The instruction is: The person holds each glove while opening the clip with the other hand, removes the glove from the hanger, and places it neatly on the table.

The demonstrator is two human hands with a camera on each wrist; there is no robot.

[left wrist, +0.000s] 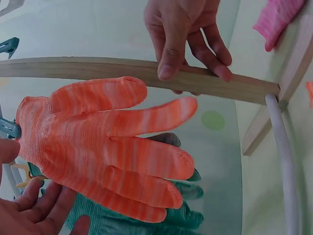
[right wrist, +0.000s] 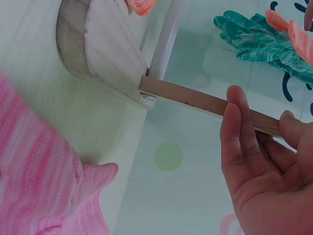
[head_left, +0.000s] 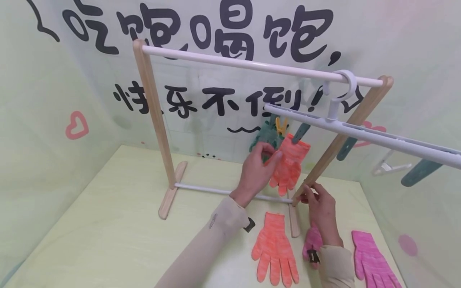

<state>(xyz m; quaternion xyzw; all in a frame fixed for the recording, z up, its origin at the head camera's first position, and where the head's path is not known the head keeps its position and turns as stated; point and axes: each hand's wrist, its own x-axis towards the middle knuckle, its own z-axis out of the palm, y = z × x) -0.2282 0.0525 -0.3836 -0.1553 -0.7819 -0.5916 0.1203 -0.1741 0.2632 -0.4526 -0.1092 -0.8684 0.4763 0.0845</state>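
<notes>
An orange glove hangs fingers down from a dark green clip on the white hanger. Behind it hangs a green glove, with a yellow clip close by. My left hand is beside the orange glove; in the left wrist view its thumb and loosely bent fingers stand apart near the cuff. My right hand holds the right wooden post of the rack low down, thumb on one side and fingers on the other.
The hanger hooks over the rack's top bar. More dark clips hang along it to the right. Another orange glove lies on the table, with pink gloves at the right. The lower bar joins the rack's feet.
</notes>
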